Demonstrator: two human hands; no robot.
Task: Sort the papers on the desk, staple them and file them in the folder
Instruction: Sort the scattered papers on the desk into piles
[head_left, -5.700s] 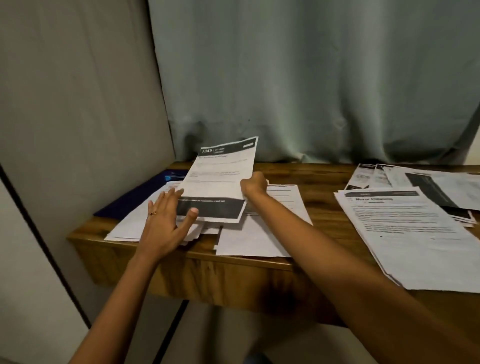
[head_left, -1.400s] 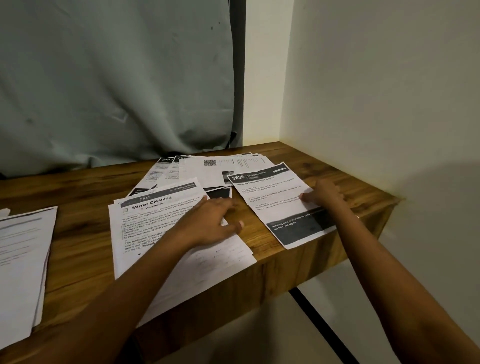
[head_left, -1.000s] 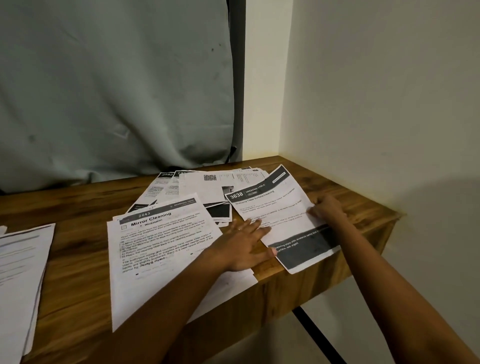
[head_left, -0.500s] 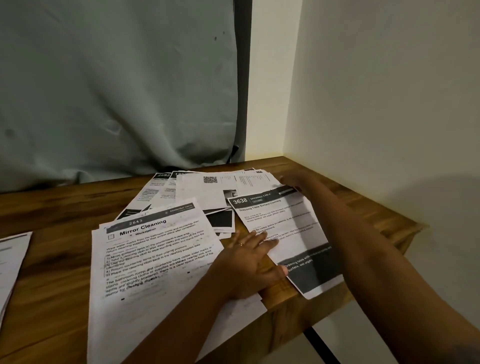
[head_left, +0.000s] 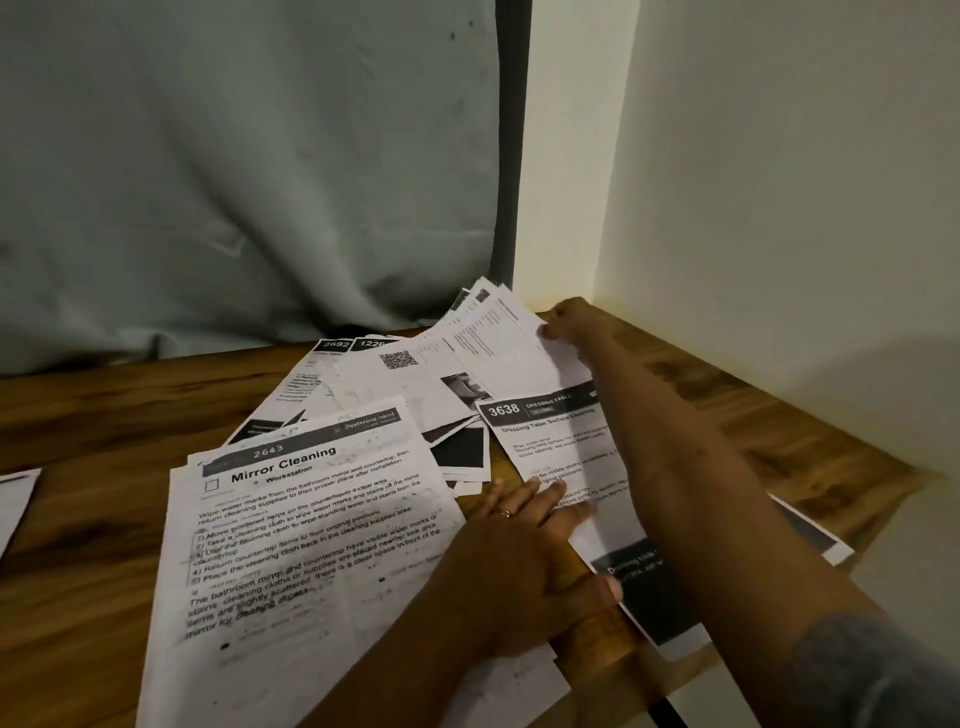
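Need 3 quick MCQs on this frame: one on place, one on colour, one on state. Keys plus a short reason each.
1. Where does the Mirror Cleaning sheet lie?
A. left of the 3638 sheet
B. right of it
C. on the floor

2. What colour is the band at the lower end of the 3638 sheet?
A. white
B. black
C. blue

3. What is the right hand doing?
A. resting flat on the desk
B. hanging clear of everything
C. lifting the far edge of a bundle of papers

Answers:
1 A: its heading sits left of the number 3638, on the desk.
2 B: the band shows dark with pale print.
3 C: the fingers pinch the raised edge near the corner, while the left hand lies flat across the two near sheets.
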